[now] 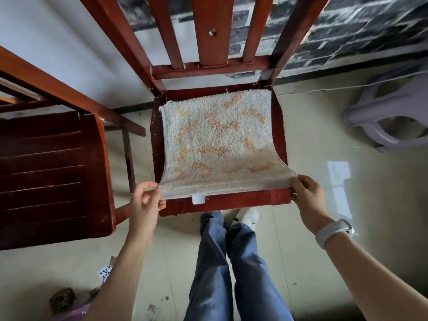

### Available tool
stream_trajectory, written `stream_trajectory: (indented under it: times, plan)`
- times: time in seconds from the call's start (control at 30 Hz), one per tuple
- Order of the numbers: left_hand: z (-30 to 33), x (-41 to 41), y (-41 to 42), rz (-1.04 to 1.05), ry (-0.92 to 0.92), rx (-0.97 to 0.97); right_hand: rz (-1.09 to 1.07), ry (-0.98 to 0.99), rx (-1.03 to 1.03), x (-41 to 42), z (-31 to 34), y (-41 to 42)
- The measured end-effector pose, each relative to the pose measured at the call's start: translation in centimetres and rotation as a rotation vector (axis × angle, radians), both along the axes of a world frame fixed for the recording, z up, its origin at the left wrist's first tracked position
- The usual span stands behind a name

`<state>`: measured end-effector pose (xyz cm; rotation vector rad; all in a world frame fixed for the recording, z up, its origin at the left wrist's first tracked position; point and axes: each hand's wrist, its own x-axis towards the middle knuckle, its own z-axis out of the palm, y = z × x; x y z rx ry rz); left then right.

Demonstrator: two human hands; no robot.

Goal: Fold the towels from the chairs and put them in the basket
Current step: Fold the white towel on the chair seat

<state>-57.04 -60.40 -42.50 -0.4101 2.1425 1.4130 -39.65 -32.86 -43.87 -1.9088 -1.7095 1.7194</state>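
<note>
A room in a home: wooden dining chairs (215,66) on glossy floor tiles (324,181), brick-pattern wallpaper (347,31), a plastic stool (391,112).

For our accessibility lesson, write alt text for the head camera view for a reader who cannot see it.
Seen from above, a person's left hand and right hand pinch the near corners of a white and orange towel spread on a red wooden chair, lifting its front edge. A second chair stands to the left, a plastic stool to the right.

Red wood chair (279,200) seat w/ white-orange towel (217,140) spread on it.
</note>
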Motion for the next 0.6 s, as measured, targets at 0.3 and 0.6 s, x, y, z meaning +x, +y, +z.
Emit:
stream_trajectory:
  times: [0.3,0.6]
  plan:
    - [12.0,-5.6,4.0,-0.265,0.063,0.110,0.134,0.201,0.126,-4.2,11.8,4.3]
    - [22.5,-9.7,5.9,-0.552,0.537,-0.246,0.525,0.146,0.682,-5.5,23.3,7.4]
